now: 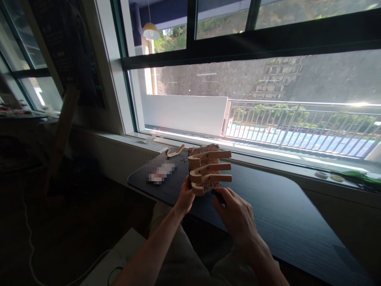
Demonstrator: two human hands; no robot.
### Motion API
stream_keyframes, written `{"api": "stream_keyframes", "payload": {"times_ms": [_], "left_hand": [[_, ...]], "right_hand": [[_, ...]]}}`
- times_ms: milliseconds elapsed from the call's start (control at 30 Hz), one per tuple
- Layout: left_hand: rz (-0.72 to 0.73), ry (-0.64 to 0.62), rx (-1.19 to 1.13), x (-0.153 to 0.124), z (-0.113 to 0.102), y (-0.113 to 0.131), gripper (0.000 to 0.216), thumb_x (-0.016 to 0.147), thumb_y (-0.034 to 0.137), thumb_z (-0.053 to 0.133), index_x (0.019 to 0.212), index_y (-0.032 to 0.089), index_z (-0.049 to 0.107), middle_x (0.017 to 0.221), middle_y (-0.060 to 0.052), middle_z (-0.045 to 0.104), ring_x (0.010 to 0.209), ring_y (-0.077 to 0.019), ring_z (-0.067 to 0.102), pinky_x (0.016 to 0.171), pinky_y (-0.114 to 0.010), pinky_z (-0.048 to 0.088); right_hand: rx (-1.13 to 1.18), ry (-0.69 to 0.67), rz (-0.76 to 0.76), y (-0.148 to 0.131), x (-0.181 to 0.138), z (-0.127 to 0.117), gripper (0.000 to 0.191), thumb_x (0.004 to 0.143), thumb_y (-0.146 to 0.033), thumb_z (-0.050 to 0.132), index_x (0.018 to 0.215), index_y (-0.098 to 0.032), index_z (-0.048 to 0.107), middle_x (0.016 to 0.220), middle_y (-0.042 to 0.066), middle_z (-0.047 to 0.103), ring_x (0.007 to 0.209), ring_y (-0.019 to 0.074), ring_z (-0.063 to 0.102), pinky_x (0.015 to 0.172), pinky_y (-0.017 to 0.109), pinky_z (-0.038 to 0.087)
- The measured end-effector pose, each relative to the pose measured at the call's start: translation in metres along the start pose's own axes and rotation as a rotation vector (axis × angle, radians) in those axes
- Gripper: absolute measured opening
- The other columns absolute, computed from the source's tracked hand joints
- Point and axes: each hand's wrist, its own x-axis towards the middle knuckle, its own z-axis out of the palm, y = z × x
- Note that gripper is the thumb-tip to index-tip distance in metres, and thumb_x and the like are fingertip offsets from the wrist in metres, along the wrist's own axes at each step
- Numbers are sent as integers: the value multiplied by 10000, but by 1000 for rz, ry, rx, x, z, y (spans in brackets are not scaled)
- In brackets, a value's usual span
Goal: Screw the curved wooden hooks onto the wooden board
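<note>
Left hand closed on the lower left edge of a pale wooden rack with three curved pegs, held upright just above the near-left part of a dark woodgrain desk. Right hand just beside it, at the rack's lower right corner, fingers curled and pinching a small dark object; kind of object not discernible.

Behind the rack, flat on the desk: a loose curved wooden peg and a few dark specks, too small to identify. To the left, a blurred white-and-red patch, content unreadable.

Desk set along a wide dark-framed window, with a white metal railing outside and a yellow pendant lamp at upper left. Green bundle on the sill at far right, form unclear.

Room to the left in deep shadow, detail lost; thin white cable on the floor there. Both forearms cut off by the lower frame edge.

Rounded left edge of the desk near the left hand; broad bare surface to the right of the right hand.
</note>
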Motion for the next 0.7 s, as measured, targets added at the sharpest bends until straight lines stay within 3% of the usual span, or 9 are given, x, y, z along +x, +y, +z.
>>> {"api": "stream_keyframes", "payload": {"times_ms": [367,533,700], "left_hand": [[-15,19,-13,0,1,0,394,654,137,711,1007,226,561,970,-2,647,888,-139,602,834,-278,426],[-16,37,-35,0,2,1,414,634,139,727,1004,228,565,964,0,653,894,-147,604,842,-289,426],[-33,25,-31,-1,2,3,441,630,147,732,1028,236,565,995,-5,653,922,-158,603,852,-297,429]], "right_hand": [[41,-48,125,-5,3,2,185,857,-349,432,908,-249,580,780,-20,677,664,149,625,558,246,335],[29,-96,115,-5,3,-6,240,817,-319,480,1042,-259,535,872,-18,673,705,151,628,572,247,368],[45,-45,58,1,1,-8,230,817,-286,474,1030,-261,559,966,-8,652,756,140,626,590,240,396]]}}
